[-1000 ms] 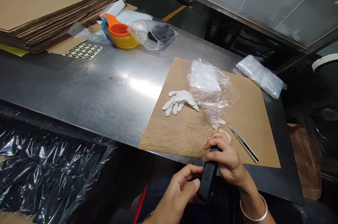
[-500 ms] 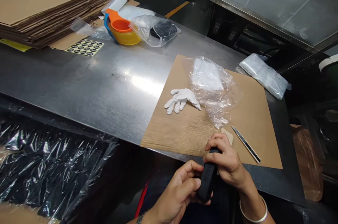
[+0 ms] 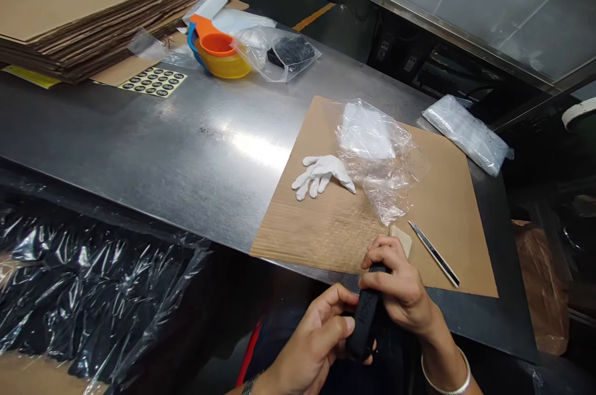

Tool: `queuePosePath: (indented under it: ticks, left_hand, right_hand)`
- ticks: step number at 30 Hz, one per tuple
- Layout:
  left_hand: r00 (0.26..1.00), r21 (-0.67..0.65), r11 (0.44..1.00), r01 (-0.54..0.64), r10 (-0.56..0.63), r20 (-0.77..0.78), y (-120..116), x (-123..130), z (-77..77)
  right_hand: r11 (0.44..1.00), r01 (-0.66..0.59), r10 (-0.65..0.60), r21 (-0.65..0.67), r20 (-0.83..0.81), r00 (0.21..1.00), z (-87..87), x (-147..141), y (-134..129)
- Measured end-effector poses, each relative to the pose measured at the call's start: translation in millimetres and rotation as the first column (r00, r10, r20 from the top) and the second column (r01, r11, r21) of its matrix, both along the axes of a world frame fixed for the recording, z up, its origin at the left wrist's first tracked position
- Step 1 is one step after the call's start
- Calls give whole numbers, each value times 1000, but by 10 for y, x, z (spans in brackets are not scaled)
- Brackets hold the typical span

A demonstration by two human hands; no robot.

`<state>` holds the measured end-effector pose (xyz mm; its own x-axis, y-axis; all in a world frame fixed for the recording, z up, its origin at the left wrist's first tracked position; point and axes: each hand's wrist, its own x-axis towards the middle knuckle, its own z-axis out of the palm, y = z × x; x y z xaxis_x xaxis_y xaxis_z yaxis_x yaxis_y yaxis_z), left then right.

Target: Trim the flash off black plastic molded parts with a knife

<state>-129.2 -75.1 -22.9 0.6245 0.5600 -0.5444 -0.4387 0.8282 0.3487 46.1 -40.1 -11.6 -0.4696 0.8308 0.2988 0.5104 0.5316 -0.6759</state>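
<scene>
I saw the left hand (image 3: 314,339) pinching a lettered black bar (image 3: 364,318) toward its lower end; right hand (image 3: 399,283) curled round the top, near a beige block (image 3: 402,242).

From the front edge, my left hand (image 3: 319,336) could cross the bare bench (image 3: 205,159) left of the cardboard (image 3: 310,233); near the back edge, coloured cups (image 3: 226,66) and a clear bag (image 3: 261,52) block me
</scene>
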Motion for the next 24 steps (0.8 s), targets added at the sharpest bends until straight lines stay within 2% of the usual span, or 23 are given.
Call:
queuePosePath:
  ticks: [9,20,24]
  left_hand:
    - [999,-1,999,-37,37,-33,-15,18,50]
    - [1000,23,1000,14,-14,-16,-19,-28,17]
    - [996,27,998,48,-46,-71,8,-36,14]
  right_hand:
    - [1000,-1,1,8,18,1000,6,-32,-16]
    - [999,23,-25,-28,-63,998,-49,1,-47]
    - [999,22,-25,-36,-74,997,-47,-1,-49]
